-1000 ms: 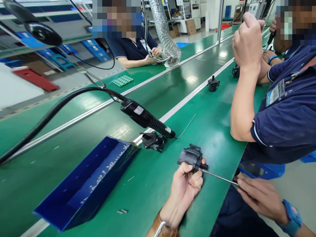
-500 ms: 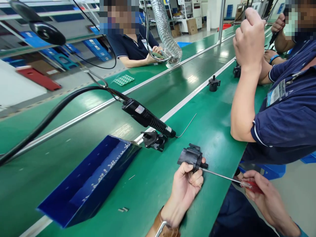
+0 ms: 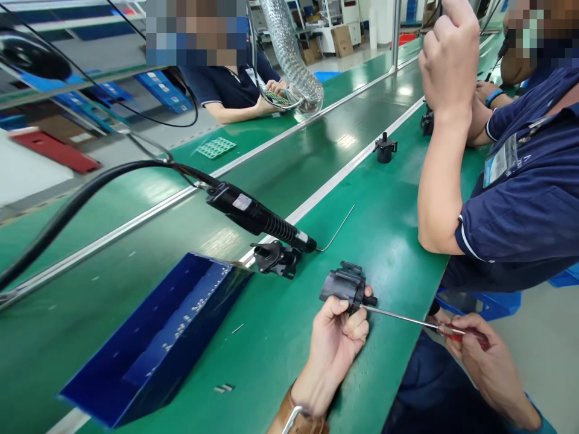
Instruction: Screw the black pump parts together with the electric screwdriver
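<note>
1. Bench [image 3: 289, 355]: near edge runs diag. from co-worker's elbow [image 3: 436, 235] to bottom of view. L hand [image 3: 338, 331] is inside that edge, over green; R hand [image 3: 491, 361] is out past it, w/ floor [image 3: 549, 337] behind.
2. Room: green stretch btwn L hand & blue bin [image 3: 199, 349], w/ a few small metal pins [image 3: 225, 388] lying on it. Another stretch runs from the hands up to an upright black part [image 3: 385, 150] near the white strip [image 3: 325, 193].
3. Tighter: power driver [image 3: 246, 212] slants down w/ nose just beside a second black part [image 3: 275, 259]; thin bent rod [image 3: 339, 229] sticks out past nose, twd far R.
4. Black housing [image 3: 344, 286]: in L hand, near bench's near edge; can't tell if it touches bench. Lies sideways: rounded body, pale sheen on flank, bracket on upper side, short spout pointing R.
5. L grip: closed round housing's lower side, thumb on near face.
6. R grip: closed on red handle of screwdriver [image 3: 402, 317]. Long thin shaft crosses bench edge, tip at housing just beside spout; exact contact too small to tell.
</note>
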`<state>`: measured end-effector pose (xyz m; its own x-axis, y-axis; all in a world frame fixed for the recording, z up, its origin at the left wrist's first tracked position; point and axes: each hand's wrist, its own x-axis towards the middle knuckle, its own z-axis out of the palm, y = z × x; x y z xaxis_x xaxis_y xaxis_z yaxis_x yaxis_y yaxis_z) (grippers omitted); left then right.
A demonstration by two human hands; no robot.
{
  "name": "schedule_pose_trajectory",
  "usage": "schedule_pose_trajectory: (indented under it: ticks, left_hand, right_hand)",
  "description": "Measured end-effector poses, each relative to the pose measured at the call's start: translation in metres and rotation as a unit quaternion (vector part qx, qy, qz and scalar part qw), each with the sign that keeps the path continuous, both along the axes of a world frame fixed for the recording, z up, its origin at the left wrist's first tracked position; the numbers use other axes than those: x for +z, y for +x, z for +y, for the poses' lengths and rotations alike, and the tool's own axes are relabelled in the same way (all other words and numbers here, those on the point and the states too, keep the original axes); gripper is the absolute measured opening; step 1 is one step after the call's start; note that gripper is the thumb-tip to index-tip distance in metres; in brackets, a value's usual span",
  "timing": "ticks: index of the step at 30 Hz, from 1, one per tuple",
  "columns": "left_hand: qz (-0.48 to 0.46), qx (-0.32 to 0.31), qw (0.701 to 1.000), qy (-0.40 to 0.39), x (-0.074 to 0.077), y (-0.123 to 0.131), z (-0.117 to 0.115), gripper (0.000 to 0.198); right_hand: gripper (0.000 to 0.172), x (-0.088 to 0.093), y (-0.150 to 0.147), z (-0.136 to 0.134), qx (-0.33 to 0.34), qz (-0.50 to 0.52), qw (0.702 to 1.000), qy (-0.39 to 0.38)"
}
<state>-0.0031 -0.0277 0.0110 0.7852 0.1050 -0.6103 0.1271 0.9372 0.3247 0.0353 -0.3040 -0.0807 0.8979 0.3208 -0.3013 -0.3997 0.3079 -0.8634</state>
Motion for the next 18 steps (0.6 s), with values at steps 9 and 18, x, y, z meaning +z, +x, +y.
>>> schedule_pose_trajectory:
  ticks: [9,18]
  left_hand:
    - [-0.003,0.002,1.0,-0.007,0.001,0.0,-0.001,0.03]
    - [-0.004,0.003,1.0,-0.013,0.001,-0.001,0.001,0.026]
  right_hand:
    - [0.012,-0.013,0.001,-0.013,0.027,-0.126,0.99,-0.058]
    - [0.016,-0.035,0.005,-0.013,0.048,-0.31,0.943,-0.111]
